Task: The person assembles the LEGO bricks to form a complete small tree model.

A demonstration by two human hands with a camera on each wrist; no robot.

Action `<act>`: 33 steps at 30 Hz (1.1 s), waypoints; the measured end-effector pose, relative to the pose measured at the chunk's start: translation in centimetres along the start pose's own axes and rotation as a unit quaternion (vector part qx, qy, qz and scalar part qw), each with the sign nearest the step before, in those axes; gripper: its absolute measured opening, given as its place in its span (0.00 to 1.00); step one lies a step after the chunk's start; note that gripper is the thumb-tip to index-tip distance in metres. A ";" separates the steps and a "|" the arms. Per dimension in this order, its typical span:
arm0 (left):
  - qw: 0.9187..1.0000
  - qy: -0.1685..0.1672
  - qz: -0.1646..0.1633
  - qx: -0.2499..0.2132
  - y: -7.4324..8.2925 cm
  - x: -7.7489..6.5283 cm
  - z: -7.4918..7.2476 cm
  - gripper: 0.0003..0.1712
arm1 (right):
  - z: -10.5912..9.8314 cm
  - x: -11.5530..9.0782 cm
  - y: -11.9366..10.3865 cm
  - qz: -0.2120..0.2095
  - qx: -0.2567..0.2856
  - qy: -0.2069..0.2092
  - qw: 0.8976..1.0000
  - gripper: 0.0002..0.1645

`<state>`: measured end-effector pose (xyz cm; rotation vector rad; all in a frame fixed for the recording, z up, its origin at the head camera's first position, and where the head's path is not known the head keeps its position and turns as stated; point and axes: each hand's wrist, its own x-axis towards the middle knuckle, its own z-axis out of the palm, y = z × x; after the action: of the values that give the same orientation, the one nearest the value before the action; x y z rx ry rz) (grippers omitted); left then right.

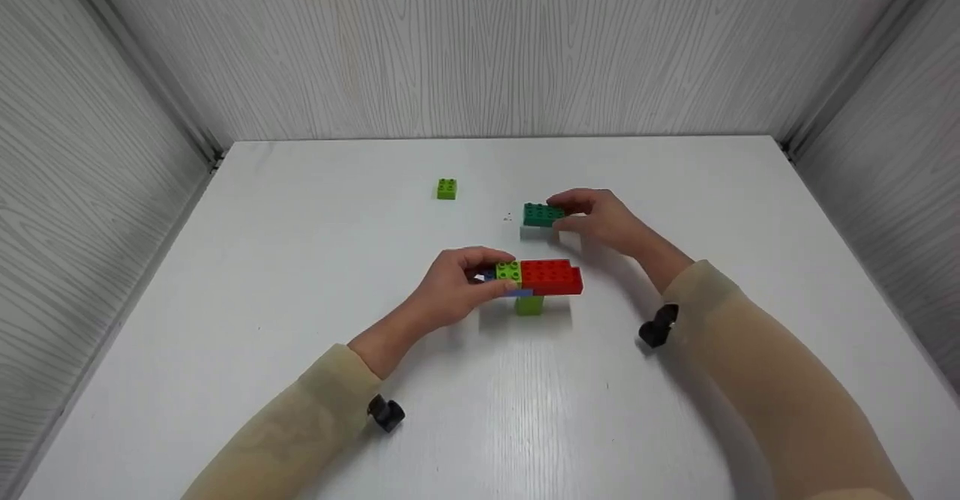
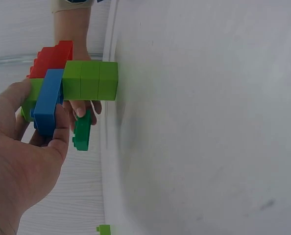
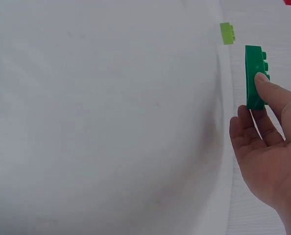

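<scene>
In the head view my left hand [image 1: 455, 288] grips the left end of a toy brick assembly. On its top sit a red brick [image 1: 547, 276] and a lime green brick [image 1: 508, 270]. Beneath them runs a blue brick [image 2: 48, 100], and a stacked lime green column [image 2: 91, 81] juts out of the underside, seen in the left wrist view. My right hand [image 1: 601, 220] pinches a dark green brick [image 1: 540, 214] between thumb and fingers, beyond the assembly and apart from it. The right wrist view shows that dark green brick's studs facing right.
A loose lime green brick [image 1: 447, 189] stands studs up on the white table [image 1: 337, 208], toward its back. Wood-grain panels [image 1: 495, 50] enclose the table at the back and both sides. Black clips [image 1: 386, 413] sit at both wrists.
</scene>
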<state>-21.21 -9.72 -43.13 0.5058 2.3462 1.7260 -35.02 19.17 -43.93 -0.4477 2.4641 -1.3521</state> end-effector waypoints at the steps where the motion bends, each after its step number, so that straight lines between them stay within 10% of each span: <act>1: 1.000 0.001 0.001 0.000 0.0 0.0 0.0 0.18 | -0.1 -0.3 -0.2 -0.004 0.010 0.001 1.000 0.28; 33: 1.000 0.012 0.012 0.004 -0.8 0.5 -0.4 0.23 | 0.8 -8.5 -6.0 -0.194 0.045 -0.026 0.980 0.22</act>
<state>-21.91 -10.15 -43.73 0.5191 2.3741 1.7446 -26.20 18.99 -38.37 -0.9681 2.3414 -1.5643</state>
